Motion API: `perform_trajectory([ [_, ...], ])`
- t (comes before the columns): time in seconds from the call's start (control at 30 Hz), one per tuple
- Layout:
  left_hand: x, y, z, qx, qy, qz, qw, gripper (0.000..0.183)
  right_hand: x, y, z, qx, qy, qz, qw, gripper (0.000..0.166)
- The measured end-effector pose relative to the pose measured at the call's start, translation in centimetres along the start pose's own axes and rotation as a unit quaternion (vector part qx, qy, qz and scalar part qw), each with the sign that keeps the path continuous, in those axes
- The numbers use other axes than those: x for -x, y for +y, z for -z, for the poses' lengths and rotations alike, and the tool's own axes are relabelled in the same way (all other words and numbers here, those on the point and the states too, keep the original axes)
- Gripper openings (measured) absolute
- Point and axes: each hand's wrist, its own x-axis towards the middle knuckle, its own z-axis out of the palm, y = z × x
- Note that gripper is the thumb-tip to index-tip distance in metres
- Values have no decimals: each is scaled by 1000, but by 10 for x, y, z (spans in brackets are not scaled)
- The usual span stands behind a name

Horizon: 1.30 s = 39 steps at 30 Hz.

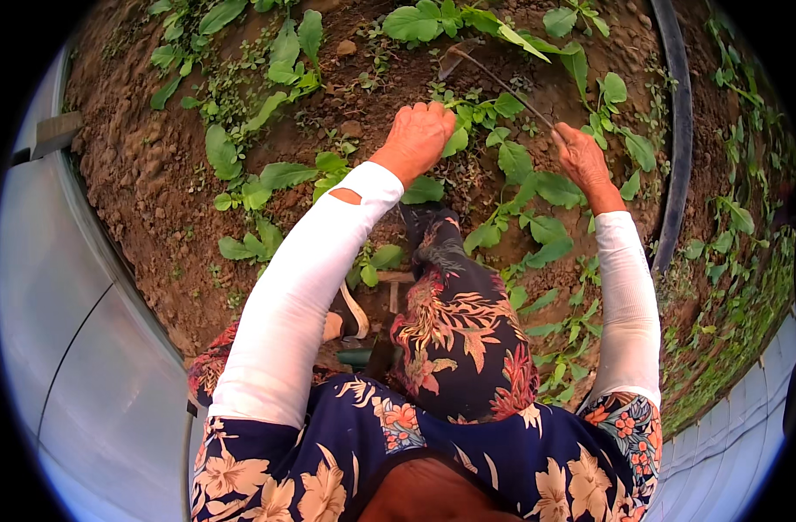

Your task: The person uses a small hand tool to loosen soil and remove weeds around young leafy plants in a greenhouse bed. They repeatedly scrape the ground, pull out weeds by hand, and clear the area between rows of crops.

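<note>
My right hand [579, 156] is closed around the handle end of a small hand hoe [505, 86]. The hoe's thin metal shank runs up and to the left, and its blade [451, 60] rests at the soil below a large leaf. Over the bed, my left hand [424, 134] has its fingers curled down beside a green leafy plant [466, 121]; whether it pinches a stem cannot be told. White sleeves cover both forearms. Leafy seedlings [515, 163] and small low weeds [372, 81] grow around the hands in brown soil.
A black hose [680, 130] runs along the right of the bed, with more green plants beyond it. Translucent plastic sheeting [78, 293] stands at the left, by a soil edge. My patterned trouser leg [463, 313] and a shoe [353, 310] are among the plants below.
</note>
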Motion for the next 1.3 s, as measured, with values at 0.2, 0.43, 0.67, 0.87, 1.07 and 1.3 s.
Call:
perform_trajectory([
  [0.2,5,2,7,-31,92,-48,994,52,-9,-7,-7,18,-1,13,1000,23],
  [0.43,30,2,16,-62,135,-176,973,43,65,45,-2,-30,32,-107,993,24],
  [0.67,21,1,-1,-23,19,-47,998,59,89,29,-22,-150,78,-143,975,25],
  [0.87,33,-22,23,5,45,18,999,58,118,25,-41,-169,124,-140,968,24],
  [1.07,122,-39,21,30,6,61,998,51,137,2,-80,-209,127,-199,949,27],
  [1.3,203,-30,7,76,-10,86,993,45,155,-53,-67,-287,147,-116,939,17],
])
